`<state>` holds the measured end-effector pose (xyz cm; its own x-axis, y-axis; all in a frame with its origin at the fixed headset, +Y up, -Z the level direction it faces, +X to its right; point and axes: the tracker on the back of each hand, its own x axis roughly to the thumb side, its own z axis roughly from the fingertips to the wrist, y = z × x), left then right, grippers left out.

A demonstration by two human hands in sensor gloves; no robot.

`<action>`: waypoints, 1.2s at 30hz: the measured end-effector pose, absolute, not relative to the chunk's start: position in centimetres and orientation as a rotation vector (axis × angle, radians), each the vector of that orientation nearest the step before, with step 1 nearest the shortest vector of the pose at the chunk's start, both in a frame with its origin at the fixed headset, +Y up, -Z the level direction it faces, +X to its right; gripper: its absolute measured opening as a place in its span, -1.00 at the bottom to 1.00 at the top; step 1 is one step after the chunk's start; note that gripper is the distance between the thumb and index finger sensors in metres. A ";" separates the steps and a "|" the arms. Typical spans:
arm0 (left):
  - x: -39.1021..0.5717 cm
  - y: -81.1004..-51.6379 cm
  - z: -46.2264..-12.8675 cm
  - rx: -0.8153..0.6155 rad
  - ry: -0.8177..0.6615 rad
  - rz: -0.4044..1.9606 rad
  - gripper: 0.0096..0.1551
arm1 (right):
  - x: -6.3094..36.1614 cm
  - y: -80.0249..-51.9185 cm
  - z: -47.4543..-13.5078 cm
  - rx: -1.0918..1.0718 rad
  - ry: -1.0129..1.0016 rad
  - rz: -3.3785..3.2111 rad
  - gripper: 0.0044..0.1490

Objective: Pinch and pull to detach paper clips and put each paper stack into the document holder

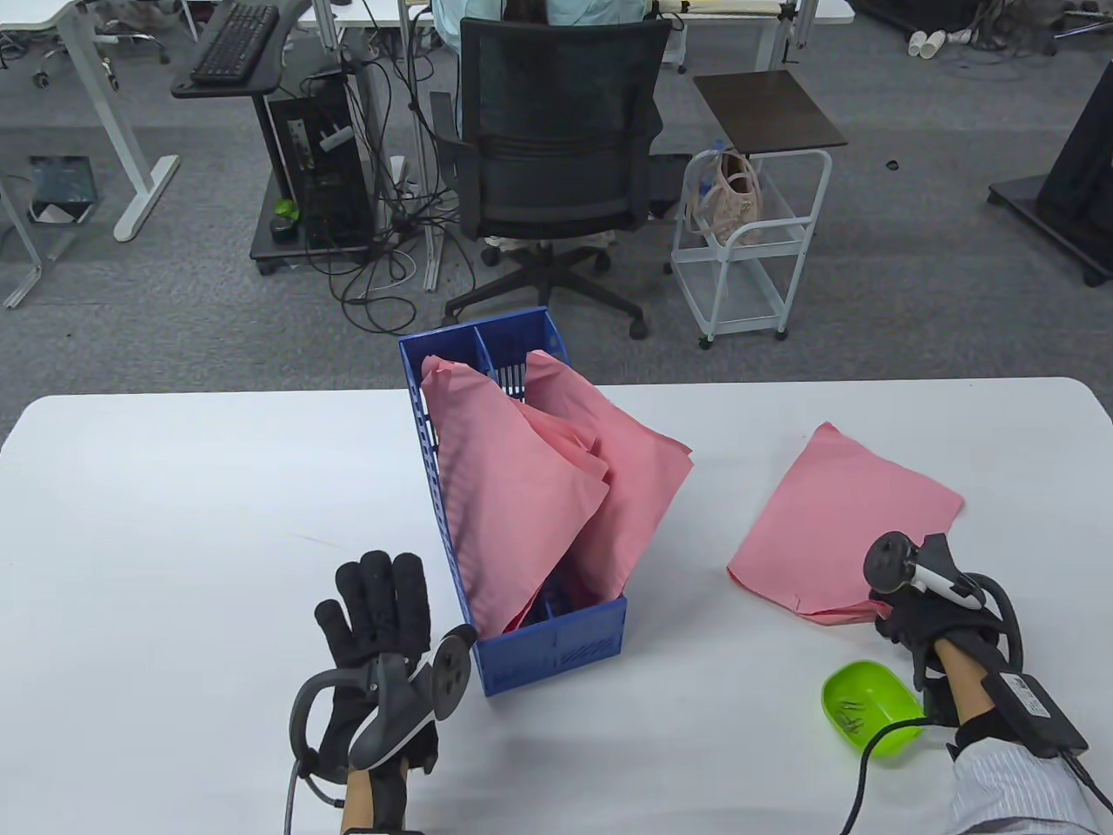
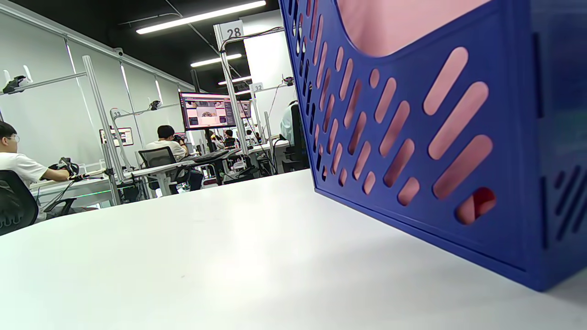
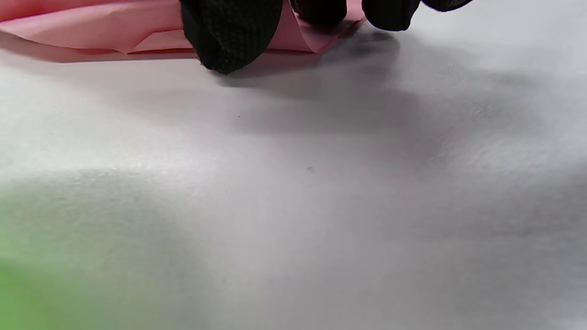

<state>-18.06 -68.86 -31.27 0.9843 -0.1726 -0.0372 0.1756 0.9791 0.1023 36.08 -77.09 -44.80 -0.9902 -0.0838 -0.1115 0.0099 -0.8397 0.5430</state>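
Note:
A blue document holder (image 1: 556,644) stands mid-table with pink paper stacks (image 1: 513,496) leaning in its compartments. Its slotted side wall (image 2: 412,137) fills the left wrist view, with pink showing through the slots. My left hand (image 1: 383,626) lies flat on the table just left of the holder, fingers straight, holding nothing. Another pink paper stack (image 1: 835,513) lies flat on the right. My right hand (image 1: 904,609) is at its near corner. In the right wrist view the thumb (image 3: 229,32) and fingertips (image 3: 390,13) pinch the slightly lifted paper corner (image 3: 302,36).
A green dish (image 1: 869,696) holding several removed clips (image 1: 850,715) sits beside my right wrist near the front edge, and shows as a green blur (image 3: 27,298) in the right wrist view. Beyond the table's far edge are an office chair (image 1: 556,156) and a white cart (image 1: 748,252).

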 end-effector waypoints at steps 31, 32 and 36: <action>-16.3 -68.4 -31.1 0.048 -0.145 0.019 0.13 | 27.8 -57.8 -33.6 -0.804 0.404 -3.225 -0.50; -16.2 -68.4 -31.0 0.042 -0.163 0.044 0.13 | 27.6 -57.6 -33.5 -0.822 0.410 -3.249 -0.50; -15.7 -68.1 -30.9 -0.037 -0.261 0.201 0.18 | 27.0 -57.4 -33.6 -0.946 0.440 -3.407 -0.50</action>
